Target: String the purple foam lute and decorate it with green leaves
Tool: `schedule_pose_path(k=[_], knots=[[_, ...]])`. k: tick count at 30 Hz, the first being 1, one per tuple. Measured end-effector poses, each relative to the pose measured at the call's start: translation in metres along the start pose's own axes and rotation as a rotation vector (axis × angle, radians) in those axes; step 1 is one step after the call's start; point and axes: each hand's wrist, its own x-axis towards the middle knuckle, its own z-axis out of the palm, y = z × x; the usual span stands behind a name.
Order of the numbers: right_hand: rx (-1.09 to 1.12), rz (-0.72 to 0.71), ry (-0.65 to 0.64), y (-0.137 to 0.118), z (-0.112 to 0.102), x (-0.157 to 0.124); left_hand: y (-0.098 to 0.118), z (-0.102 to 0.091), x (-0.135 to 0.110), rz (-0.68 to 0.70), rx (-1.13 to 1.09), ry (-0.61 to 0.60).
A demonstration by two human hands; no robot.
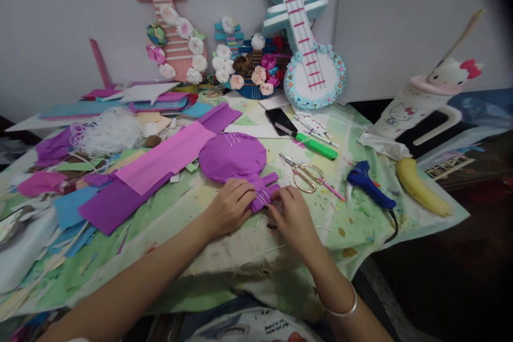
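A purple paper-covered toy lute (232, 156) lies on the table in front of me, its round body pointing away and its short neck toward me. White strings cross the neck's near end, and a few loose strands show on the body. My left hand (232, 207) is closed over the neck, holding it down against the cloth. At the neck's right edge, the thumb and fingers of my right hand (292, 216) pinch together on the white string (262, 197); the fingertips partly hide it. A loose length of string trails across the cloth below.
Gold-handled scissors (308, 177), a green utility knife (316, 147), a phone (280, 121) and a blue glue gun (371, 184) lie to the right, near a banana (420, 187) and a tumbler (409, 107). Crepe paper (168, 157) and tangled white string (107, 132) cover the left. Decorated instruments (315, 77) lean behind.
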Motion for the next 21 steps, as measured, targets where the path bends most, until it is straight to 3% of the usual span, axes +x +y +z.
schedule_pose_path(k=[11,14,18,21], knots=[[0.140,0.036,0.012,-0.008,-0.011,0.005,-0.006,0.007,-0.003,-0.032,-0.067,-0.038],[0.208,0.110,0.124,-0.007,-0.017,0.007,-0.006,0.007,-0.004,-0.036,-0.079,-0.041],[0.123,0.195,0.392,0.012,-0.028,0.007,-0.007,0.004,-0.005,-0.062,-0.156,-0.075],[0.021,0.178,0.450,0.031,-0.035,0.002,-0.007,-0.002,-0.006,-0.099,-0.254,-0.145]])
